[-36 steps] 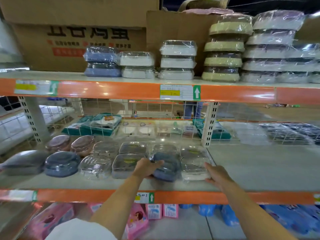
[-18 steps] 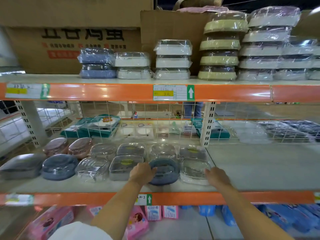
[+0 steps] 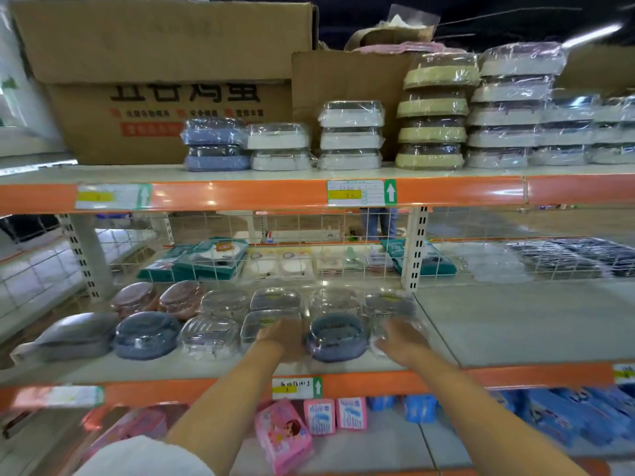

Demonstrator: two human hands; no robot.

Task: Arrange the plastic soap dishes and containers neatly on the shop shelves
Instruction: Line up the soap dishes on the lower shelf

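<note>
Blue lidded soap dish point(image 3: 335, 336) sits front row of middle shelf point(image 3: 446, 341). Left hand point(image 3: 282, 338) presses its 9 o'clock side, right hand point(image 3: 400, 340) on clear dish point(image 3: 390, 326) at 3 o'clock; likely squaring row. Grips: cannot tell, blurred.

The shelf edges point(image 3: 240, 195) are orange, with white and yellow price labels point(image 3: 360, 193) carrying a green arrow strip. On the middle shelf, the round soap dish point(image 3: 335, 333) at 6 o'clock is blue-grey; the two at 9 o'clock point(image 3: 159, 298) are pink-brown. The upper stack point(image 3: 434, 111) is pale yellow-green, the cardboard box point(image 3: 165, 77) brown with black and red print.
</note>
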